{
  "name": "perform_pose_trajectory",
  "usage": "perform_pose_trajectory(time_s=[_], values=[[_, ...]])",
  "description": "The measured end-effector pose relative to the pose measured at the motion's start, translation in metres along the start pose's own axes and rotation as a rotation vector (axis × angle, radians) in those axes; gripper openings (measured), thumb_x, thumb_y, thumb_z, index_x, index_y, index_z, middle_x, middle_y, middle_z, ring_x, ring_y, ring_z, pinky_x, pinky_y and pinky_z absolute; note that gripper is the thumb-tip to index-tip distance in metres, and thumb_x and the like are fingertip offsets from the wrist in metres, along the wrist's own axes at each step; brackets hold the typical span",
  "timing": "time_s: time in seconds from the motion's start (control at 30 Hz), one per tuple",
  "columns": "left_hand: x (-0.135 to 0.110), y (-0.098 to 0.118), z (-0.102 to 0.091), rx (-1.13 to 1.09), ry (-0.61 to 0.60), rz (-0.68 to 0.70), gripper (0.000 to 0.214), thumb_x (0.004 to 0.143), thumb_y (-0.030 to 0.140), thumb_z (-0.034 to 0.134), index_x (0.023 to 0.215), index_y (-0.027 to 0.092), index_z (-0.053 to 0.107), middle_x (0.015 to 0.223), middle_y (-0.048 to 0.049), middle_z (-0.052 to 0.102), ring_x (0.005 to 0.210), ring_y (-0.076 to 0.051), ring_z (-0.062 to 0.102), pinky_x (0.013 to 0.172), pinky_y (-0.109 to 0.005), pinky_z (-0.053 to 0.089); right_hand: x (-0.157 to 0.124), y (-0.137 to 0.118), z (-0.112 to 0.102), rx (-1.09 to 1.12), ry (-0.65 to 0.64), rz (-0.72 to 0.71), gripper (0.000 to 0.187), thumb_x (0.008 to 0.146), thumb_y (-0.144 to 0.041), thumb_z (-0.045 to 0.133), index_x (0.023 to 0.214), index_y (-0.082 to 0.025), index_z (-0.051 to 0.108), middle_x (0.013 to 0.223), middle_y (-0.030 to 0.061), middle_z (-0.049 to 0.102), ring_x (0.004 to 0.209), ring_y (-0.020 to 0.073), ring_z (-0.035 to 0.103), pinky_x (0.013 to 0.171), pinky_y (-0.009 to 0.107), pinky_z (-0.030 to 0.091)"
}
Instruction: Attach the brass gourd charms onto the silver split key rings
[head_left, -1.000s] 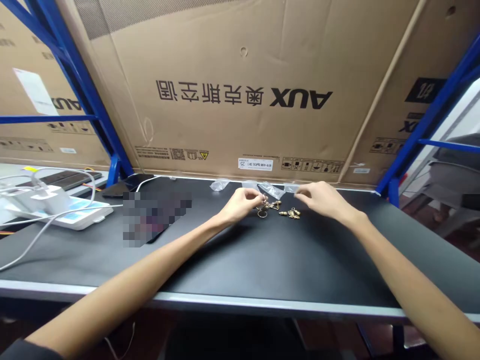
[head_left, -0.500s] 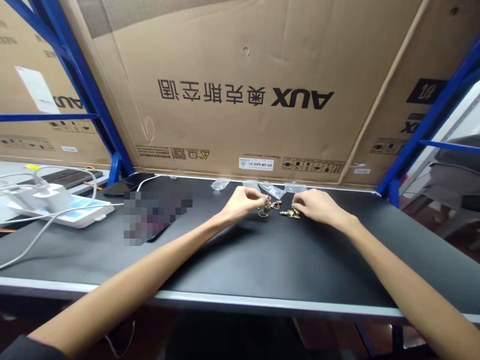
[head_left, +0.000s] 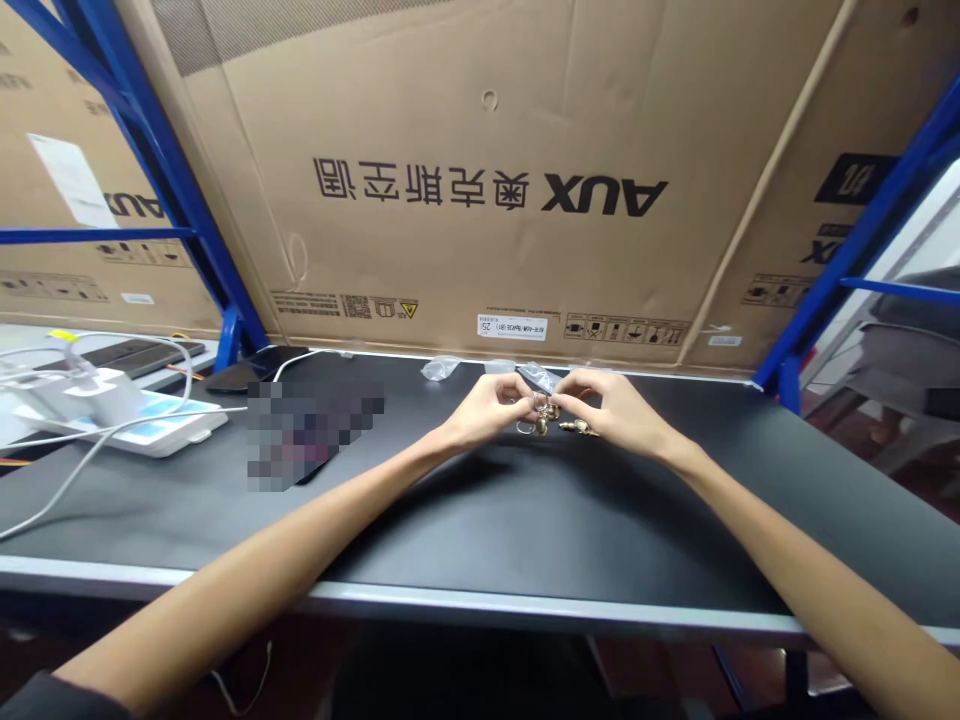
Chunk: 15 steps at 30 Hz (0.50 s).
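Observation:
My left hand (head_left: 486, 412) is closed in a pinch on a metal key ring (head_left: 540, 402), with small brass-coloured pendants (head_left: 541, 426) hanging below it. Close on the other side, my right hand (head_left: 622, 412) pinches thumb and fingertips together at a small brass-coloured pendant (head_left: 553, 408) beside the ring. The fingertips hide part of this piece, so whether it is joined to the ring I cannot tell. Under the right hand, a few more brass-coloured pendants (head_left: 577, 428) lie on the black tabletop (head_left: 465, 540).
Clear plastic bags (head_left: 441, 369) lie along the back edge, before a large cardboard box (head_left: 480, 250). At the left are a blurred-out dark device (head_left: 319, 470), a white power strip (head_left: 180, 430) and white cables (head_left: 52, 505). Blue rack posts (head_left: 184, 170) flank the table.
My right hand has moved left and slightly up from the loose pendants to the key ring, its fingertips now pinched beside it. The left hand stays almost in place, holding the ring.

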<state>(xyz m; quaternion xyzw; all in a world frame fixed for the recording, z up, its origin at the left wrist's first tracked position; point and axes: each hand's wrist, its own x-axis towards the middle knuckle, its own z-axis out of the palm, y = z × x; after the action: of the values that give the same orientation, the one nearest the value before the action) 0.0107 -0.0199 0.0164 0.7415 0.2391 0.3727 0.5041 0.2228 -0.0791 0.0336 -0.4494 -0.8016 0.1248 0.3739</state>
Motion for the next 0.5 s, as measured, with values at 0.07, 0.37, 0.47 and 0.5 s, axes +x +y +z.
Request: perform_pose_trajectory(time_s=[0.07,0.37,0.47,0.5], values=[[0.0001,0.0015,0.0008,-0.002,-0.004,0.007,0.037,0.079,0.047,0.076,0.075,0.013,0.062,0.081,-0.0091,0.074,0.082,-0.023,0.074,0.081,-0.038,0.058,-0.0002,-0.0008,0.001,0.029,-0.013,0.005,0.028,0.096,-0.042,0.057,0.091,-0.019,0.072,0.093,0.005,0.075,0.084,0.0191,0.067,0.079,0.032,0.051],[-0.0018,0.0025,0.0003,0.068,-0.01,0.035,0.032,0.085,0.043,0.071,0.079,0.013,0.064,0.081,-0.0093,0.074,0.081,-0.021,0.072,0.078,-0.034,0.056,0.0,-0.0007,0.0003,0.135,-0.016,0.089,0.026,0.094,-0.04,0.058,0.092,-0.017,0.071,0.091,0.0045,0.075,0.081,0.0184,0.069,0.075,0.03,0.053],[-0.0026,-0.0003,0.0003,0.087,-0.033,0.053,0.027,0.085,0.04,0.07,0.08,0.013,0.065,0.08,-0.0077,0.074,0.08,-0.02,0.071,0.078,-0.033,0.055,-0.0003,-0.0015,0.0021,0.063,0.026,0.062,0.025,0.094,-0.039,0.059,0.09,-0.018,0.072,0.091,0.0048,0.076,0.082,0.0192,0.07,0.077,0.031,0.053],[-0.0029,-0.0016,0.0006,0.097,-0.047,0.061,0.026,0.085,0.039,0.069,0.081,0.014,0.065,0.081,-0.0077,0.075,0.079,-0.02,0.071,0.077,-0.033,0.055,-0.0004,-0.0022,0.0031,0.039,0.038,0.05,0.024,0.094,-0.038,0.059,0.09,-0.018,0.072,0.092,0.005,0.076,0.082,0.0195,0.07,0.078,0.032,0.053]])
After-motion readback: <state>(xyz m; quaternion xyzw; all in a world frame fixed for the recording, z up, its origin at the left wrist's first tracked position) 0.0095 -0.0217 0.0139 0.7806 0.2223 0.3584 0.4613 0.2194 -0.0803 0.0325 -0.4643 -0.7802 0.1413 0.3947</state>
